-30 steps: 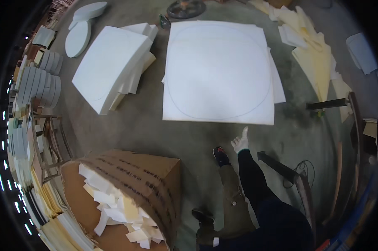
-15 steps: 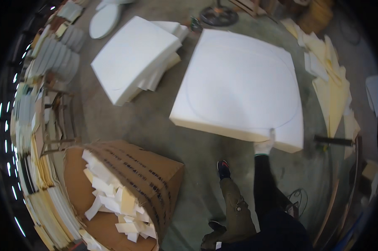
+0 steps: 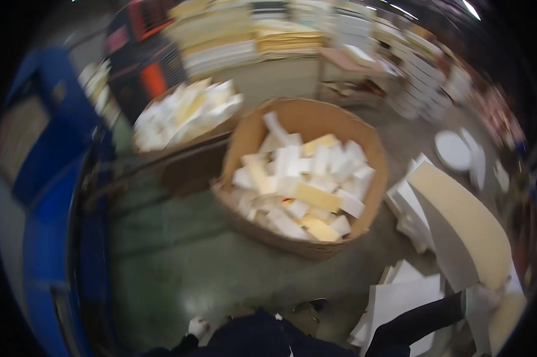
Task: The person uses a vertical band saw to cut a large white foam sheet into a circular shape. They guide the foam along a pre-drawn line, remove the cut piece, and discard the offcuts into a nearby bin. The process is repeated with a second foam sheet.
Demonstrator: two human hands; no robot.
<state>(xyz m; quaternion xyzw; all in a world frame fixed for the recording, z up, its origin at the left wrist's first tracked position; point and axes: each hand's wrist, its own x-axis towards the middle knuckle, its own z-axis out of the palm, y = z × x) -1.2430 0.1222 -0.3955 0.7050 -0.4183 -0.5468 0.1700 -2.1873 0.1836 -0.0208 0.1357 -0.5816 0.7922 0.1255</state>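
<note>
while outstretched, right hand (image 3: 482, 297) with grip on foam slab (image 3: 468, 223); left hand (image 3: 198, 326) curled

We take this for a workshop or small factory floor where foam-like material is cut. We see a broad cardboard box (image 3: 316, 114) piled with white and yellowish offcuts (image 3: 319, 196), and a second heap of scraps (image 3: 188, 112) just beyond it. Behind them we find tall stacks of sheets (image 3: 289, 43) in white and yellow, with rounded pieces (image 3: 412, 83) piled to their right. Pale discs (image 3: 453, 150) lie on the bare, greenish-grey floor (image 3: 173, 256), and a thick slab (image 3: 462, 220) stands near them. On our left rises a large blue metal structure (image 3: 45, 226), which looks industrial to us, though motion blurs its details.
</note>
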